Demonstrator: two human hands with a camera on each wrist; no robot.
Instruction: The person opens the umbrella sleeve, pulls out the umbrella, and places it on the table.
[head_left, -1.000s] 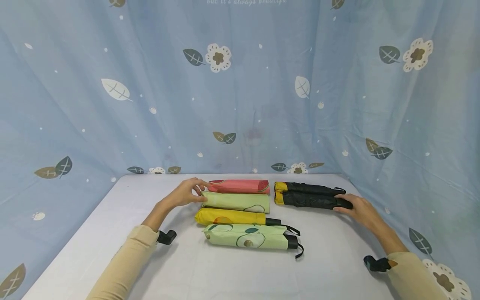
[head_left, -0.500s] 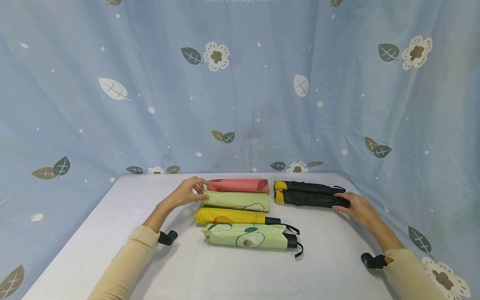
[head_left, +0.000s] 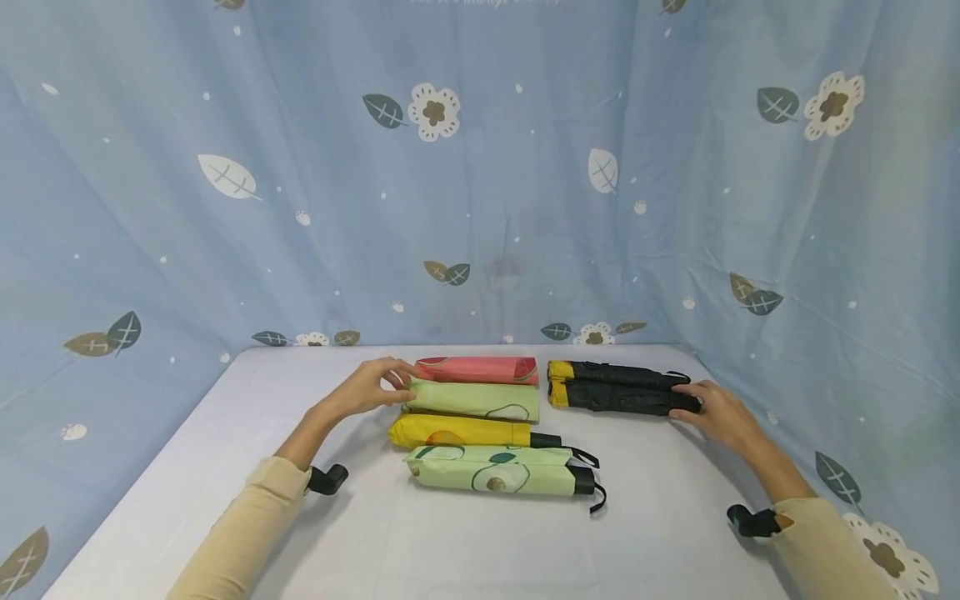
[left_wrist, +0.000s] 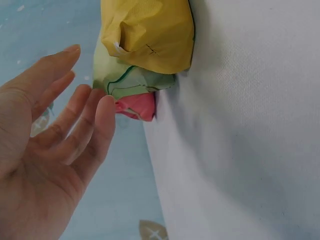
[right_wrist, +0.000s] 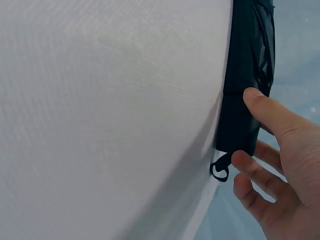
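Folded umbrellas lie crosswise in two groups on the table. In the left group, from back to front, are a pink umbrella (head_left: pixel 480 370), a pale green umbrella (head_left: pixel 468 400), a yellow umbrella (head_left: pixel 461 432) and a green avocado-print umbrella (head_left: pixel 491 472). My left hand (head_left: pixel 371 385) is at the left ends of the pink and pale green ones, its fingers loose around nothing in the left wrist view. At right lie a far black umbrella (head_left: pixel 622 375) and a near black umbrella (head_left: pixel 615 397), both yellow-tipped. My right hand (head_left: pixel 716 410) pinches the near one's right end between thumb and fingers.
A white cloth covers the table (head_left: pixel 480 550). Blue curtains (head_left: pixel 480 183) with leaf and flower prints enclose the back and both sides. Black wrist straps (head_left: pixel 327 480) hang from the handles' right ends at the sleeves as small camera mounts.
Both hands stay nearly where they were, with only slight shifts of the left forearm. The umbrellas keep their places.
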